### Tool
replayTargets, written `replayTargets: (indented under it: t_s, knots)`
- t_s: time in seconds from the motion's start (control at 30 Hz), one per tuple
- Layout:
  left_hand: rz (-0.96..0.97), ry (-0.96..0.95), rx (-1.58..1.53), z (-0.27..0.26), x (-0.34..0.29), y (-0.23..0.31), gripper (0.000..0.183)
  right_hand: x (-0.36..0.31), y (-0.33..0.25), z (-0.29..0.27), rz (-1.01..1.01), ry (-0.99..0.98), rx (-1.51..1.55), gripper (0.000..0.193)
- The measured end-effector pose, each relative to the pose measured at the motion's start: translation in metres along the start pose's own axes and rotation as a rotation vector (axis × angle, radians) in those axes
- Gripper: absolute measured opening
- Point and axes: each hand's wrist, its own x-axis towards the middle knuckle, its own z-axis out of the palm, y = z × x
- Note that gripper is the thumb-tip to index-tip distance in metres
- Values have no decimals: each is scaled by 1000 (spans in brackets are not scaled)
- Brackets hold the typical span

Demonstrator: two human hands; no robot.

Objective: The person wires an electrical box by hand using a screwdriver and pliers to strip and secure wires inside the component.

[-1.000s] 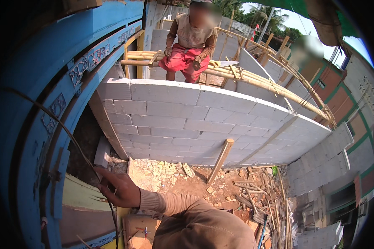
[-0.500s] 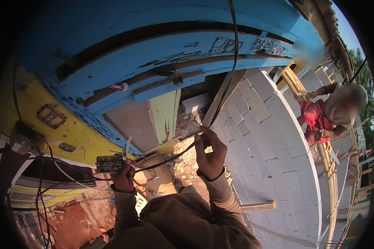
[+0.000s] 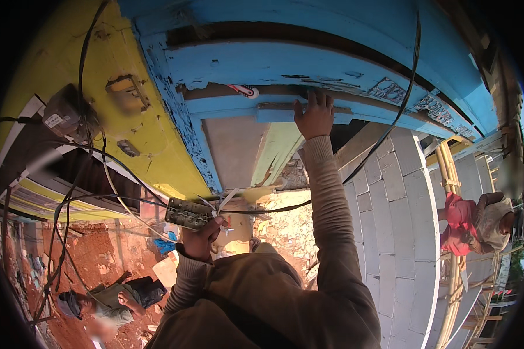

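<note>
On blue woodwork [image 3: 244,64] beside a yellow wall [image 3: 172,148]: right hand [image 3: 315,120].

Yellow wall [image 3: 163,145] on the left, meeting blue woodwork [image 3: 244,61] whose paint is flaking; over to the right, a grey block wall [image 3: 393,227] runs beside bamboo poles [image 3: 446,168], and down below, sunlight blazes across rubbly ground [image 3: 285,230] while reddish earth [image 3: 96,253] spreads out lower left.

Two bare hands on show, one left hand [image 3: 201,239] and one right hand [image 3: 315,119]! One small, rectangular, dark-grey box [image 3: 182,213], and one larger grey box with a white label [image 3: 64,113]. Two other people: one person in red shorts [image 3: 459,224], one person in a dark cap [image 3: 114,298]. One crumpled bright-blue thing [image 3: 165,245], too!
</note>
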Motion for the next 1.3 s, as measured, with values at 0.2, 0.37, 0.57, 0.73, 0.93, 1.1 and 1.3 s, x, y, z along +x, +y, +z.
replayTargets:
  t_s: [0.2, 0.37, 0.57, 0.73, 0.93, 1.1, 1.3]
  knots:
    - [-20, -54, 59, -26, -2, -5, 27, 1, 4, 30, -111, -144, -157, 21]
    - [125, -100, 227, -49, -14, -7, 38, -8, -5, 17, -85, -256, -224, 27]
    - [350, -164, 288, -44, -32, 4, 47, -5, 33, 28, -243, -185, -247, 40]
    - [167, -89, 114, -66, -59, -11, 42, -68, -21, -45, 292, -146, 188, 49]
    - [237, -64, 162, -72, -91, -1, 41, -135, -18, -59, 183, -56, 1075, 49]
    - [52, -187, 15, -66, -94, 10, 46, -113, -60, -94, 600, -615, 2394, 54]
    - [-2, -238, 11, -60, -107, 8, 52, -108, -101, -105, 51, -1255, 1964, 35]
